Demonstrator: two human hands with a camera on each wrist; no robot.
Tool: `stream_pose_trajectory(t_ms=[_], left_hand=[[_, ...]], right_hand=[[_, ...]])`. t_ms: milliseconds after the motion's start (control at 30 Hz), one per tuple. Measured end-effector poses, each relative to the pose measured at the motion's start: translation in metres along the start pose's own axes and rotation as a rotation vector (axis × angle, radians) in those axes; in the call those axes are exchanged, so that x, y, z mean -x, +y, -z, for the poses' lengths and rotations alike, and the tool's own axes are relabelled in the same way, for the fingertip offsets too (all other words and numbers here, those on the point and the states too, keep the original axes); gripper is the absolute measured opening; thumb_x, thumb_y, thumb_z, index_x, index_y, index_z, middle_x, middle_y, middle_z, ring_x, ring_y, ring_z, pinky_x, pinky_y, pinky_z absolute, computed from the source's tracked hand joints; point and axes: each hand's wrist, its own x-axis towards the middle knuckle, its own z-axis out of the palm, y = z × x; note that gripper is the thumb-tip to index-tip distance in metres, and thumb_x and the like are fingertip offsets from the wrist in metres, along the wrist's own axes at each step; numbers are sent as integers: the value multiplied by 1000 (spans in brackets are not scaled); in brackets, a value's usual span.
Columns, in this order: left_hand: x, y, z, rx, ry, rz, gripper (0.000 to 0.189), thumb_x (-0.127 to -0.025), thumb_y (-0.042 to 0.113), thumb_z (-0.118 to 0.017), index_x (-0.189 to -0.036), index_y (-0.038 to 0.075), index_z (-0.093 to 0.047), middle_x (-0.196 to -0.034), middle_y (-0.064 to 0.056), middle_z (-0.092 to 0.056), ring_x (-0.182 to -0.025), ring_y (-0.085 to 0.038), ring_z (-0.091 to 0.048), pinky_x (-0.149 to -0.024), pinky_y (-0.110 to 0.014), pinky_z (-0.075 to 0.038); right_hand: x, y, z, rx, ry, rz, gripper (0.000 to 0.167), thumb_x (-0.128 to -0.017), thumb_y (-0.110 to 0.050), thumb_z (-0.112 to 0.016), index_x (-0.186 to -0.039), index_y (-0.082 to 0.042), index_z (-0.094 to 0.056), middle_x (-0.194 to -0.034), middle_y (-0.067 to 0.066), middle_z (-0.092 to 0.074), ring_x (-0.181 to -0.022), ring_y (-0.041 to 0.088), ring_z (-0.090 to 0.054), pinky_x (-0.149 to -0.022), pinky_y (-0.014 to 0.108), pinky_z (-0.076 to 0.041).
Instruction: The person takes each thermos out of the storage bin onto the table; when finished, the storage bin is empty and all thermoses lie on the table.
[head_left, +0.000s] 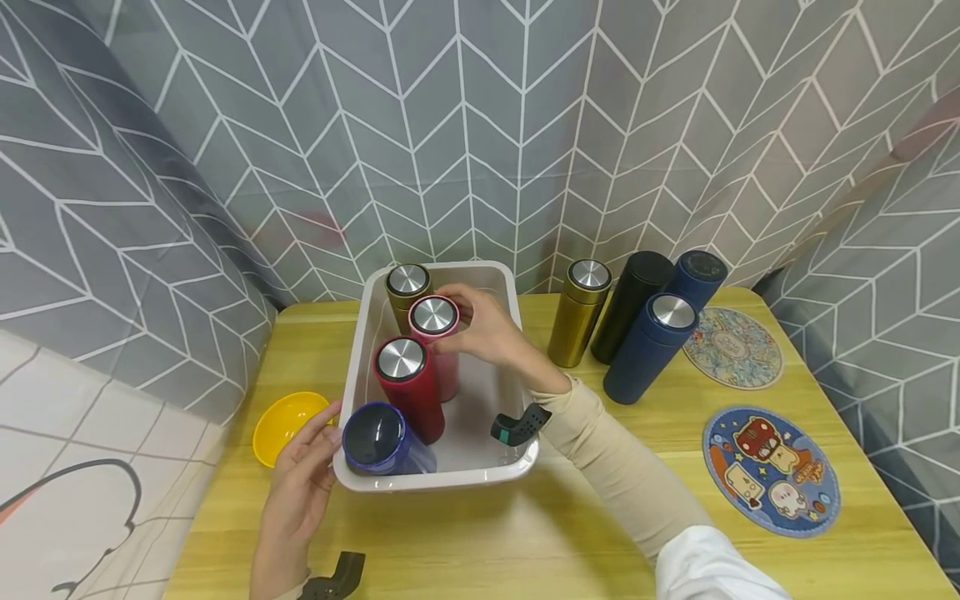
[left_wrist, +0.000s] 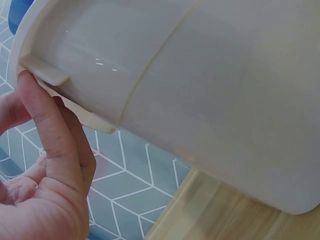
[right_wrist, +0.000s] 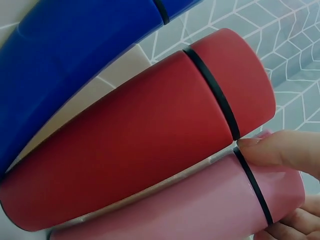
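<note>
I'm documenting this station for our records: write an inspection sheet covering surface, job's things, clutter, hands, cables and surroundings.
Surface: wood-grain table.
Job's things: white bin holding gold bottle, pink bottle, red bottle and blue bottle; to its right, another gold bottle, black bottle and two navy bottles.
Clutter: yellow bowl left of bin; patterned mat and cartoon mat at right.
Hands: left hand touches the bin near its rim; right hand grips the pink bottle near its lid.
Cables: nothing seen.
Surroundings: grey patterned curtain.

The head camera looks down on tub (head_left: 468, 478) and red bottle (head_left: 414, 400), which left and right wrist views respectively face closely.
</note>
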Motion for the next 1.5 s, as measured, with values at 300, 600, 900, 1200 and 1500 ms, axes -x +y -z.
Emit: stream_pose_trajectory(t_ms=[300,600,900,1200,1500], left_hand=[[0,0,-2,5,-2,-3,46,-101,-10,-37,-131,10,-65,-91,2,-67,-81,-5,-66,-72,-17,-61],[0,2,-2,-7,5,3,46,-101,-10,-37,-131,11,-65,-96,1,-70,-83,-7,-68,-74,-19,-62],[0,1,0,24,-20,0,47,-101,-10,-35,-132,10,-64,-102,-1,-74,-87,-8,-72,-76,-21,-62],[1,2,-1,22,-8,23,45,-102,-8,-36,-131,12,-65,-102,0,-75,-87,-8,-72,-77,-21,-62],[1,1,-1,40,-10,23,45,-102,-8,-36,-131,11,-65,-103,-1,-77,-88,-10,-73,-80,-23,-62]], right_hand=[[4,-4,4,-73,43,35,67,-66,2,-86,-127,2,-58,-124,18,-67,-119,29,-66,-109,30,-52],[13,-27,18,-82,122,62,69,-64,-1,-91,-126,-2,-61,-126,14,-68,-121,26,-66,-112,29,-49],[33,-54,31,-82,175,76,73,-66,-8,-92,-131,-9,-59,-126,8,-69,-122,20,-65,-112,28,-48],[58,-82,51,-91,305,187,74,-66,-2,-91,-132,-9,-59,-125,8,-68,-115,15,-65,-105,27,-54],[85,-101,72,-127,423,322,75,-64,9,-88,-132,-4,-60,-123,8,-68,-113,22,-65,-99,25,-57]])
